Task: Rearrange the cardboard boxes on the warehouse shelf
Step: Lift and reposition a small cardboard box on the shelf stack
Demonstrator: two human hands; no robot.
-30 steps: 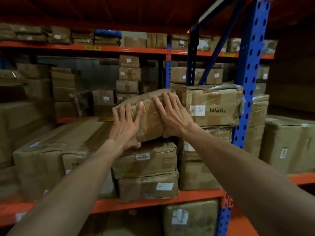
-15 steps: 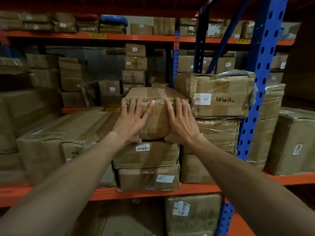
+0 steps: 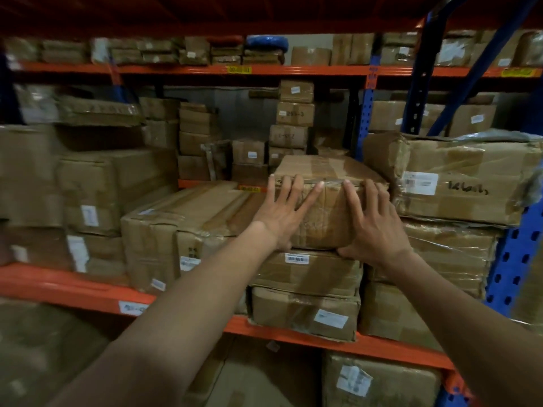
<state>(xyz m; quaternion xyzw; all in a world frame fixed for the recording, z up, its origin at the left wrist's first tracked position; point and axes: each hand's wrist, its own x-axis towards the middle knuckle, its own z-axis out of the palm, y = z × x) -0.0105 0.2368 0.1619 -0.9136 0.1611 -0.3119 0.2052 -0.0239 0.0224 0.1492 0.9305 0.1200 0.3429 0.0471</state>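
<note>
Just right of the frame's centre, a taped cardboard box sits on top of a two-high stack: a barcode-labelled box directly under it and a crushed bottom box resting on the orange shelf beam. The left hand lies flat on the top box's front face, fingers straight and spread, fingertips reaching its upper front edge. The right hand is flat on the same face toward its right side, fingers straight, thumb down at the lower edge where the box meets the one beneath. Neither hand grasps anything; both press with released, extended fingers. To the right, touching or just beside the top box, is a larger handwritten-marked box; at centre left lies a long flat carton. The step in hand looks like seating the top box squarely on its stack. The next move probably calls for an even push from both palms so the box goes back straight, without skewing or dragging the box underneath
</note>
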